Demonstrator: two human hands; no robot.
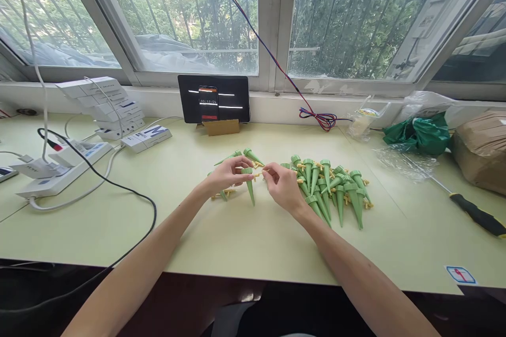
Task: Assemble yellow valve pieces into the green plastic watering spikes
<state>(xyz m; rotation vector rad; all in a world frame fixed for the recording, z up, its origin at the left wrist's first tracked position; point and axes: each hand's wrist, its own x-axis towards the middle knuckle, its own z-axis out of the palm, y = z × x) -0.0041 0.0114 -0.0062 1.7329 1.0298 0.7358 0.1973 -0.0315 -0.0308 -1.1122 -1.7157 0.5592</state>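
Note:
My left hand [230,174] grips a green plant watering spike [250,189] by its capped top, its tip pointing down above the table. A small yellow valve piece [256,175] sticks out from the spike's cap toward the right. My right hand [282,187] is closed, thumb and finger pinched at a small yellow piece [265,171] beside it. To the right lies a heap of green spikes [340,189] with yellow valves among them. A few more spikes [253,156] lie behind and under my left hand, near loose yellow valves [225,194].
A tablet [214,99] leans on a cardboard stand at the back. On the left are stacked white boxes [114,108], a power strip [63,168] and a black cable [152,205]. A screwdriver [476,213], green bag [419,134] and brown package [480,150] lie right.

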